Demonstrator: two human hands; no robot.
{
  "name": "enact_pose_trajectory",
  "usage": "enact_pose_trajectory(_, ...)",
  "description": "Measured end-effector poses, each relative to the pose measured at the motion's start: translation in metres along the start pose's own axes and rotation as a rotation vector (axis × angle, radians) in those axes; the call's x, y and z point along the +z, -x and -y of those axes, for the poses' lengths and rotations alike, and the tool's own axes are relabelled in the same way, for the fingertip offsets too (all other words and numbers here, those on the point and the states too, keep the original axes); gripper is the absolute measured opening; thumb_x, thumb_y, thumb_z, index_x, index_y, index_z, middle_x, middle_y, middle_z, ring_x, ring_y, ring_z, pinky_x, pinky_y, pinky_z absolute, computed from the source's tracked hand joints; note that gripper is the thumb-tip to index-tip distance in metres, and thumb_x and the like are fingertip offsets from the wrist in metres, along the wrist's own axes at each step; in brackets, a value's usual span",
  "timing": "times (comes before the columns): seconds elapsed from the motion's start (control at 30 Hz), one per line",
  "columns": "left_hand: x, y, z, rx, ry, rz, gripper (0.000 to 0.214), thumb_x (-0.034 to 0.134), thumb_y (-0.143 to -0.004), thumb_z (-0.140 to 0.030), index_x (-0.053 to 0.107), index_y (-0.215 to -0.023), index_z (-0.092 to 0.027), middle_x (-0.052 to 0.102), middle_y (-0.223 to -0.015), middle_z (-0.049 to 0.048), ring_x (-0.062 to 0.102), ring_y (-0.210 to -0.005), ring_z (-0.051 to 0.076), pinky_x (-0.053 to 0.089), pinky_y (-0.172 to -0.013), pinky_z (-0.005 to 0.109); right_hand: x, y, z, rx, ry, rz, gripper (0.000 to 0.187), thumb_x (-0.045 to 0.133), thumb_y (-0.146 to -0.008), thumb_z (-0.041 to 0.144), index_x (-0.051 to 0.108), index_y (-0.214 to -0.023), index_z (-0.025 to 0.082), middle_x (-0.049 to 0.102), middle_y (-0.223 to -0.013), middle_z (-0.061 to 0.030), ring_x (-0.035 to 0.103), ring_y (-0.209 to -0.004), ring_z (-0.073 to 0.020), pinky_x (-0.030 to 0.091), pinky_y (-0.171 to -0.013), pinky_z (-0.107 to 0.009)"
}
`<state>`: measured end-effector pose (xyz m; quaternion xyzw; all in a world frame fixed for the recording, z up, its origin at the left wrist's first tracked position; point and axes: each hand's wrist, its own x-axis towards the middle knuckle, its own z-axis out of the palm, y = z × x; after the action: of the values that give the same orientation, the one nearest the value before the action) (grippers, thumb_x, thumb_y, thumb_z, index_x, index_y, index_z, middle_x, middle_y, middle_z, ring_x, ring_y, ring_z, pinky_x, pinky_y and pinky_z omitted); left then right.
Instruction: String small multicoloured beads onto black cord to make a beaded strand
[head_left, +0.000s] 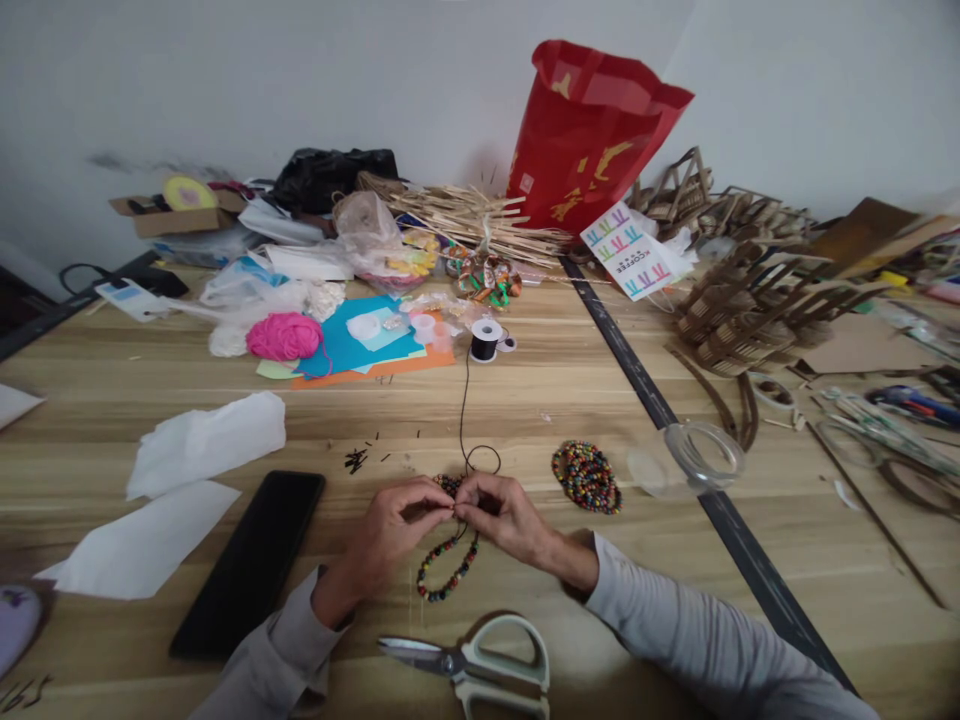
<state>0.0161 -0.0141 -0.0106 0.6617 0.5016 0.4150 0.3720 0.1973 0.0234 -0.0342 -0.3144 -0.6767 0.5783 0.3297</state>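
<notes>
My left hand (394, 528) and my right hand (504, 515) meet fingertip to fingertip over the wooden table (540, 400), both pinched on a thin black cord (463, 410). A loop of coloured beads (448, 568) hangs from the pinch and lies on the table between my wrists. The cord runs away from my fingers to a black spool (485, 340). A pile of strung coloured beads (586, 476) lies just right of my right hand. Scissors (472, 663) with pale handles rest near the table edge, below my hands.
A black phone (251, 560) and white paper sheets (206, 440) lie to the left. A clear plastic container (694, 458) sits at the right. Pink yarn (285, 336), coloured paper, plastic bags, a red bag (592, 135) and cardboard models (742, 300) crowd the back.
</notes>
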Motion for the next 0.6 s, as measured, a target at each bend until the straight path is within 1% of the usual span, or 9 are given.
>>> enact_pose_trajectory(0.2, -0.0028, -0.0013, -0.0013, -0.001, 0.017, 0.005, 0.008, 0.066, -0.077, -0.017, 0.074, -0.076, -0.016, 0.075, -0.077, 0.0059, 0.069, -0.073, 0.019, 0.053, -0.07, 0.027, 0.0, -0.0002, -0.0007, -0.001, -0.05, -0.007, 0.022, 0.062, -0.082, 0.035, 0.06, -0.081, 0.014, 0.053, -0.066, 0.0007, 0.046, -0.06, -0.0099, 0.036, -0.056, -0.021)
enact_pose_trajectory(0.33, -0.0023, -0.0013, -0.0008, -0.077, 0.05, 0.002, 0.007, 0.067, -0.075, -0.019, 0.072, -0.072, -0.016, 0.074, -0.073, 0.0054, 0.068, -0.07, 0.018, 0.052, -0.066, 0.026, 0.0006, -0.0003, -0.004, -0.01, -0.067, -0.008, 0.021, 0.065, -0.081, 0.035, 0.059, -0.082, 0.015, 0.052, -0.067, 0.0017, 0.046, -0.06, -0.0098, 0.037, -0.056, -0.021)
enact_pose_trajectory(0.47, -0.0018, -0.0013, -0.0017, -0.16, 0.111, 0.011, 0.005, 0.067, -0.073, -0.019, 0.071, -0.071, -0.016, 0.074, -0.073, 0.0043, 0.067, -0.07, 0.018, 0.052, -0.068, 0.026, 0.0008, -0.0002, -0.0063, -0.038, -0.074, -0.004, 0.022, 0.067, -0.08, 0.036, 0.06, -0.085, 0.016, 0.053, -0.069, 0.0016, 0.048, -0.063, -0.0106, 0.04, -0.06, -0.022)
enact_pose_trajectory(0.6, -0.0021, -0.0019, -0.0053, -0.184, 0.125, 0.046, 0.007, 0.066, -0.073, -0.019, 0.069, -0.068, -0.016, 0.071, -0.07, 0.0031, 0.065, -0.069, 0.017, 0.05, -0.067, 0.026, -0.0004, -0.0003, -0.003, -0.062, -0.038, 0.02, 0.022, 0.065, -0.083, 0.037, 0.062, -0.089, 0.016, 0.054, -0.07, 0.0007, 0.049, -0.064, -0.0112, 0.04, -0.06, -0.023)
